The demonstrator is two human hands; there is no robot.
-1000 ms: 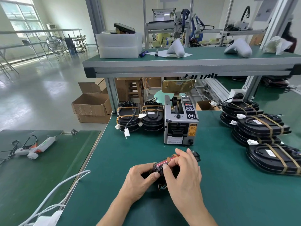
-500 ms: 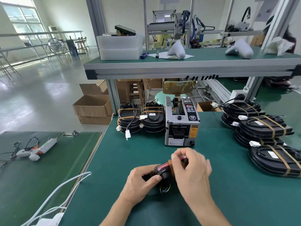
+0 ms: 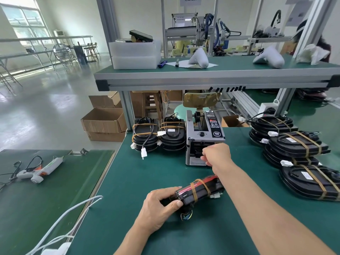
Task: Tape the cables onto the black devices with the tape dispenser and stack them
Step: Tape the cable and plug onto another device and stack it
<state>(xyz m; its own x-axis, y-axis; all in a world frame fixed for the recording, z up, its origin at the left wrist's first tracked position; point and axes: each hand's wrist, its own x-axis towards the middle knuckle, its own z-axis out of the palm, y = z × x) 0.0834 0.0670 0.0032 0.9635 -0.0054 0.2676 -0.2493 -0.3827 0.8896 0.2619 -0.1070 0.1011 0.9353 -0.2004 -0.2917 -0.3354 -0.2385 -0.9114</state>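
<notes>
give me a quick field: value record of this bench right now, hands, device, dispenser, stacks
left hand: grips the near end of the black device on the green mat
right hand: at the tape dispenser outlet, fingers curled; tape not visible
black device: one tape band around it, loose wires at near end
taped stacks left of dispenser: two
taped stacks at right: several
glue gun: on the left table

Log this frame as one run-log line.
step: fetching tape | left hand: grips black device, one tape band on | right hand: at tape dispenser outlet, grasp unclear | stacks: taped devices both sides
</notes>
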